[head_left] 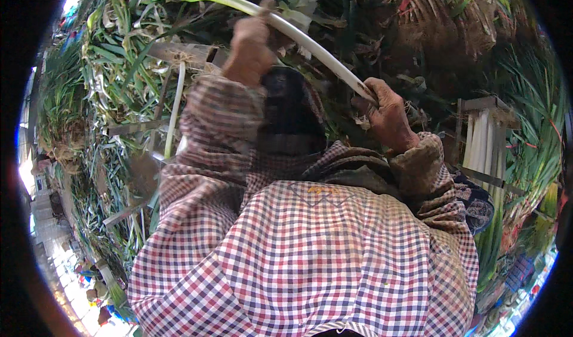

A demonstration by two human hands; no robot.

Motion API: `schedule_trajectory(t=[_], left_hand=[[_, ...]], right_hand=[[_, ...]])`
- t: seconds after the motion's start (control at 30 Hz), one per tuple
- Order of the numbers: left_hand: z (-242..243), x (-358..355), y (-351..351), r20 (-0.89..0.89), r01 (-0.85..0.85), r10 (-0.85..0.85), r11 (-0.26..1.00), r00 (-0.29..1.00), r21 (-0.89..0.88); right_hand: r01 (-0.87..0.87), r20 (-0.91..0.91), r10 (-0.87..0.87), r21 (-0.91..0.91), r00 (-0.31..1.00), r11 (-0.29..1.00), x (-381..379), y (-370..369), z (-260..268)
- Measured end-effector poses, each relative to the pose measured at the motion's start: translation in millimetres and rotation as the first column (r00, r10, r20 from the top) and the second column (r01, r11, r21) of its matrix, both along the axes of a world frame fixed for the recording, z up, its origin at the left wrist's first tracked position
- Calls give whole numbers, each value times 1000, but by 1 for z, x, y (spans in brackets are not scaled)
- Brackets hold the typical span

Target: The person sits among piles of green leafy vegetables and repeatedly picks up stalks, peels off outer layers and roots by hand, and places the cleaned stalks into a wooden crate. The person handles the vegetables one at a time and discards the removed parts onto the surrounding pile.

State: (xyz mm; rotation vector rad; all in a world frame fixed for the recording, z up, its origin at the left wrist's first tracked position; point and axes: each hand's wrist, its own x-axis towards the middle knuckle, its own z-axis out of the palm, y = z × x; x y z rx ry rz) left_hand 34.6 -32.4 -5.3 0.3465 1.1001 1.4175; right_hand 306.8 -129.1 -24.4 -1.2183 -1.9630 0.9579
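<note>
A long Welsh onion (309, 41) slants across the upper middle, its trimmed green top to the left and its white root end to the right. My right hand (389, 115) is closed around the root end. My left hand (251, 46), blurred by motion, is on the stalk near where white turns to green, with a finger across its front; the rest of its grip is partly hidden. Left of my left sleeve, another white-stalked onion (175, 108) rests upright in view against a wooden frame (138, 127), roots at the top.
Stripped leaves (112, 73) heap up at the left. Several white stalks (483, 135) lie in a wooden rack (481, 103) at the right. Onion bundles (443, 10) with red ties and soil-covered roots lie at the upper right. Long green leaves (537, 113) spread along the right side.
</note>
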Motion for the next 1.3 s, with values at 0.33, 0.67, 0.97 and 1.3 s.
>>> schedule_trajectory(t=[0.33, 0.67, 0.97, 1.3], left_hand=[[22, 33, -21, 197, -140, 159, 984, 967, -107], [20, 28, -25, 161, -233, 255, 962, 953, -143], [13, 21, -27, 258, -148, 118, 984, 959, 100], [-59, -42, -1, 544, -98, -149, 912, 826, 398]], right_hand=[[-142, -78, 132, -143, 988, 980, -12, 3, 6], [-122, 246, 53, 277, 968, 953, -29, 2, -5], [21, 234, -10, -43, 972, 999, -29, 23, -27], [-76, -461, -193, -503, 866, 861, 9, 11, -28]])
